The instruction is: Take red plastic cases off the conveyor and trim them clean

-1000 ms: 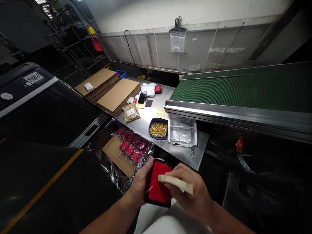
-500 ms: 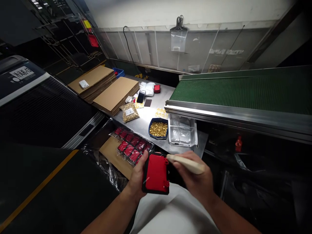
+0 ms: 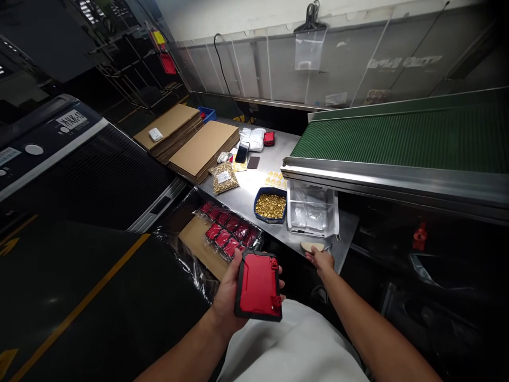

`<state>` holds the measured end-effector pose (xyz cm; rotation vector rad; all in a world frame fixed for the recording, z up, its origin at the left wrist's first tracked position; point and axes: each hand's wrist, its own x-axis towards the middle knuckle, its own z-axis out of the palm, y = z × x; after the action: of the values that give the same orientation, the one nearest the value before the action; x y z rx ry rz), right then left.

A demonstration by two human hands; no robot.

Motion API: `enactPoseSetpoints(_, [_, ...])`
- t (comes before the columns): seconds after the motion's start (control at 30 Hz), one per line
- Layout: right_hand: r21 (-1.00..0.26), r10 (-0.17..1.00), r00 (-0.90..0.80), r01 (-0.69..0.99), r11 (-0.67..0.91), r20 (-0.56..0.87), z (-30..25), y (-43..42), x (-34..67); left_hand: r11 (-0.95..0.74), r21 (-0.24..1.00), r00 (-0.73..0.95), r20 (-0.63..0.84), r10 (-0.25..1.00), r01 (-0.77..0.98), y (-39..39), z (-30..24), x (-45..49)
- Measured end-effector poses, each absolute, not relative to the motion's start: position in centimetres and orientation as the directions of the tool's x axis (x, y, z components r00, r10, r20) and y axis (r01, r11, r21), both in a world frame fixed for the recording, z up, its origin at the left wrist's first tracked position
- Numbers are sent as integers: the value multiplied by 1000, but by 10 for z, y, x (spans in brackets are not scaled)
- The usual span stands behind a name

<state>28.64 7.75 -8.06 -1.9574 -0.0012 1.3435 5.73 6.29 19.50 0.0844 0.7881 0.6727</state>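
Now left hand [image 3: 228,289] grips red case [image 3: 257,285] (right hand [image 3: 320,259] at wooden tool [image 3: 312,246])

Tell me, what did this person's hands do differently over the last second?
The right hand left the red and black case and reached forward to the near edge of the metal table, carrying the pale wooden tool there; whether its fingers have let go of it is unclear. The left hand holds the case as before. The blue tray of gold parts and the clear box stayed put.

No legible text or labels
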Motion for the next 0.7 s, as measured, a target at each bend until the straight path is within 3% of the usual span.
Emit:
enactPoseSetpoints(0.3, [-485, 363, 348, -386, -785, -864, -64, 85, 290, 770, 372, 454, -643, 617, -519, 52, 191, 57])
enactPoseSetpoints(0.43, [-520, 503, 170, -453, -724, -847, -2, 73, 263, 527, 647, 255, -471, 845, -551, 52, 189, 58])
enactPoseSetpoints(0.53, [-559, 702, -82, -542, -627, -707, 73, 54, 237, 270, 858, 77, -264, 961, -436, 53, 191, 62])
enactPoseSetpoints(0.6, [-660, 875, -223, -585, -472, -428, 119, 42, 225, 153, 938, -35, -172, 984, -310, 52, 192, 64])
enactPoseSetpoints(0.7, [-820, 972, -135, -522, -233, -191, 164, 35, 219, 101, 977, -48, -112, 993, -189, 48, 192, 64])
